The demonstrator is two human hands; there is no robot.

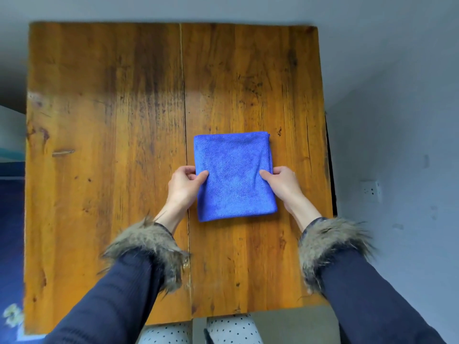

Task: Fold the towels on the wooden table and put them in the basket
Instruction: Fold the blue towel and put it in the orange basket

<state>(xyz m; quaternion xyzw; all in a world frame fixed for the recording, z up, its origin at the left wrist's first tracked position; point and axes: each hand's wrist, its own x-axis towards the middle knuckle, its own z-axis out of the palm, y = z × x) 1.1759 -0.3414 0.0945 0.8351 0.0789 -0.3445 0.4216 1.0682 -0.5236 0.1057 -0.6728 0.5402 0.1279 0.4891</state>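
Observation:
A blue towel (pixel 234 176) lies folded into a neat rectangle on the wooden table (pixel 111 145), right of the table's centre seam. My left hand (pixel 185 183) pinches the towel's left edge, thumb on top and fingers curled under. My right hand (pixel 283 182) grips the right edge the same way. Both hands hold it about halfway along its sides. No basket is in view.
The table's right edge stands close to a grey wall with a white socket (pixel 371 191). A dark blue rug (pixel 11 232) lies to the left of the table. My fur-cuffed dark sleeves reach over the near edge.

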